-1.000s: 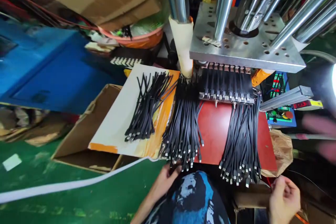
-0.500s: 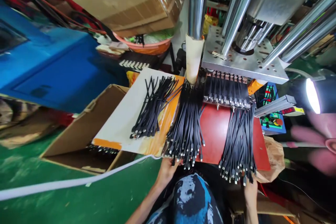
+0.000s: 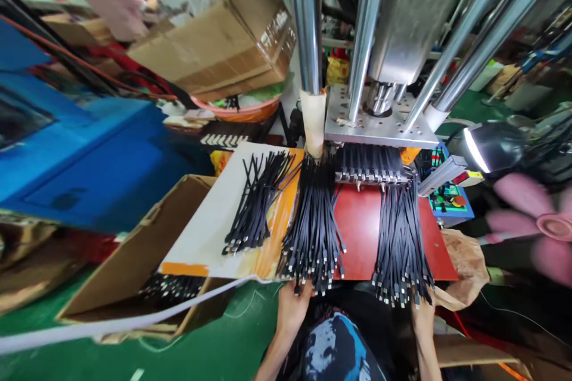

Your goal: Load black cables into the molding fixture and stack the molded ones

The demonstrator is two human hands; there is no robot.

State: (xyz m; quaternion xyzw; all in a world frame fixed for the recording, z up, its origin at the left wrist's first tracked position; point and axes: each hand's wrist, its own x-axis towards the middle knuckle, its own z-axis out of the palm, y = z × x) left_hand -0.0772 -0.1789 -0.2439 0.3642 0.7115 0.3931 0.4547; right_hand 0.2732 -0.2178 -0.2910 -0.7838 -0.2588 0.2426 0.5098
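Both bundles overhang the table's [image 3: 361, 232] edge; my left hand [image 3: 292, 303] pinches the middle bundle's [image 3: 315, 232] ends, my right hand [image 3: 422, 315] grips the right bundle's [image 3: 402, 238] ends.

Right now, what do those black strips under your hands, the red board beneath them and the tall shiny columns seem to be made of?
The black strips look like matte rubber or plastic cable, limp and draping, with small silvery metal tips. The red board seems smooth painted or laminated sheet, faintly glossy. The columns look like polished steel, mirror-bright with reflections.

I see bright, even lighting; a work lamp [image 3: 476, 149] glares at right, the pink fan [image 3: 536, 232] is motion-blurred, and edges bow with wide-angle distortion.
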